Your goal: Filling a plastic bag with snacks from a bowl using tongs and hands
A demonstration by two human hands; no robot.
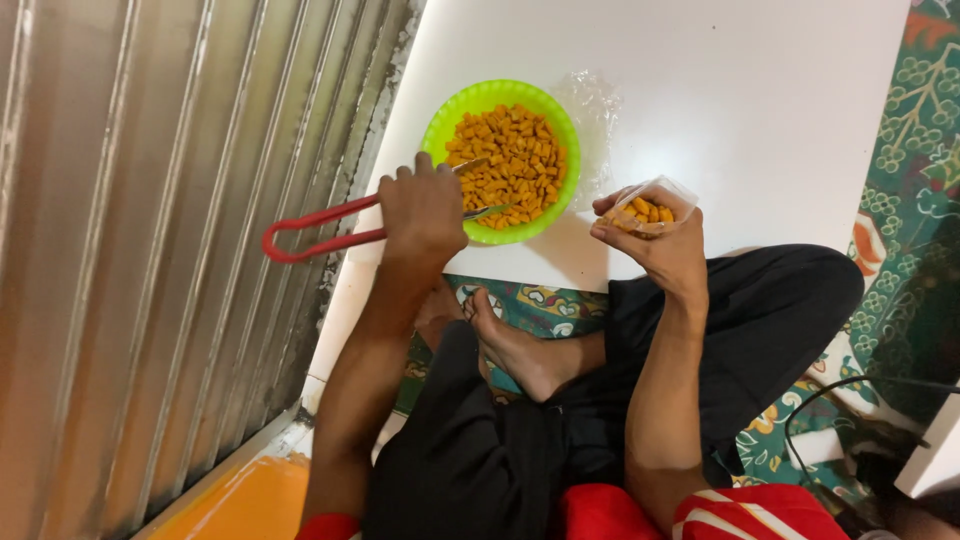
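Note:
My left hand point(422, 208) grips red-handled metal tongs point(320, 228), whose tips reach into a bright green bowl point(447, 112) full of small orange snack pieces point(508, 165). My right hand point(655, 245) holds a small clear plastic bag point(650, 207) open at the top, with several orange pieces inside it. The bag hangs just right of the bowl, above the edge of a white board point(740, 100) on which the bowl stands.
A crumpled clear plastic wrapper point(592, 110) lies right of the bowl. Corrugated metal sheeting point(150, 250) runs along the left. My crossed legs and bare foot point(520, 350) rest on a green patterned mat point(915, 200). A black cable point(850, 395) lies at lower right.

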